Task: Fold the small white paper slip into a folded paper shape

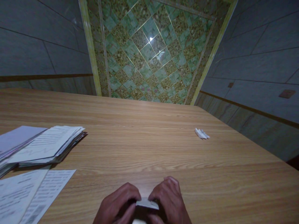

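At the near edge of the view, my left hand [119, 202] and my right hand [169, 199] pinch a small piece of folded white paper [147, 203] between them. The fingers of both hands curl inward, with the paper spanning the gap. Part of the paper is hidden behind the fingers, and a pale patch shows lower down between the palms. Farther off on the right lies a small white piece of folded paper [202, 133], apart from both hands.
The wooden table [140, 140] stretches to the patterned tile wall [149, 56]. On the left rests a stack of printed papers [49, 144], with loose printed sheets [49, 189] nearer me. Grey walls flank the table.
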`<state>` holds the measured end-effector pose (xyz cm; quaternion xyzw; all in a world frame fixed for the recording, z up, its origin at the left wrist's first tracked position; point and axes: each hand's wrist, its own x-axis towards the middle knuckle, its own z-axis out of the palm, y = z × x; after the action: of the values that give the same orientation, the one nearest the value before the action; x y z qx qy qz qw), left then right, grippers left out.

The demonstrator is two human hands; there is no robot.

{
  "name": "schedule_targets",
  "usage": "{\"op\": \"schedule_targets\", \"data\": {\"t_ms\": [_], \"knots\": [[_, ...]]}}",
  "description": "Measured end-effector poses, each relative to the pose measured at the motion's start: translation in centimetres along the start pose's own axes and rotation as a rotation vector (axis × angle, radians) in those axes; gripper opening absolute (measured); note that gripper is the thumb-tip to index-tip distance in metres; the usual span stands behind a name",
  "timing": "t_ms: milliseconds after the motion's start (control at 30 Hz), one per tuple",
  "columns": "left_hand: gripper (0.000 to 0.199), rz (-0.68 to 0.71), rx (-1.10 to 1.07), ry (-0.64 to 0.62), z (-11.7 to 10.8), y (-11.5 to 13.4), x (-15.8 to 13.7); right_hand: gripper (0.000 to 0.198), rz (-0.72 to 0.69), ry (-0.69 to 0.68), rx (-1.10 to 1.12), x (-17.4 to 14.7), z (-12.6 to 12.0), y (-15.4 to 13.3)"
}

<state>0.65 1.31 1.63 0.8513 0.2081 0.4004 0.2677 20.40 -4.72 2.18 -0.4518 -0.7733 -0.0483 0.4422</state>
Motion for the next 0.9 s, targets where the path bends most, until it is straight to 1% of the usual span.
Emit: {"op": "schedule_targets", "data": {"t_ms": [100,167,233,333,433,500,600,767,833,900], "knots": [[0.014,0.018,-0.108,-0.013,0.1,-0.5,0.0,0.024,-0.091,0.014,-0.031,0.2,-0.1,0.4],[0.011,0.042,-0.083,-0.041,0.1,-0.7,0.1,0.034,-0.137,0.042,-0.104,0.1,0.1,0.5],[0.015,0.064,0.036,-0.099,0.0,-0.7,0.2,0.042,-0.159,0.072,-0.184,0.0,0.4,0.6],[0.03,0.084,0.282,-0.175,0.2,-0.7,0.0,0.049,-0.158,0.044,-0.269,-0.5,0.9,0.9],[0.03,0.092,0.429,-0.258,0.6,-0.8,-0.4,0.045,-0.131,-0.025,-0.31,-1.0,1.1,1.3],[0.026,0.106,0.472,-0.311,0.8,-1.0,-0.6,0.037,-0.112,-0.076,-0.312,-1.4,1.1,1.5],[0.02,0.124,0.51,-0.338,0.9,-1.2,-0.8,0.027,-0.087,-0.168,-0.304,-1.7,0.8,1.8],[0.017,0.11,0.485,-0.346,0.7,-1.2,-0.9,0.018,-0.012,-0.382,-0.189,-1.4,-0.9,1.7],[0.015,0.086,0.454,-0.347,0.6,-1.1,-0.9,0.02,0.037,-0.43,-0.139,-1.2,-1.4,1.6],[0.013,0.06,0.416,-0.351,0.4,-1.0,-0.8,0.02,0.093,-0.448,-0.087,-1.1,-1.6,1.4]]}}
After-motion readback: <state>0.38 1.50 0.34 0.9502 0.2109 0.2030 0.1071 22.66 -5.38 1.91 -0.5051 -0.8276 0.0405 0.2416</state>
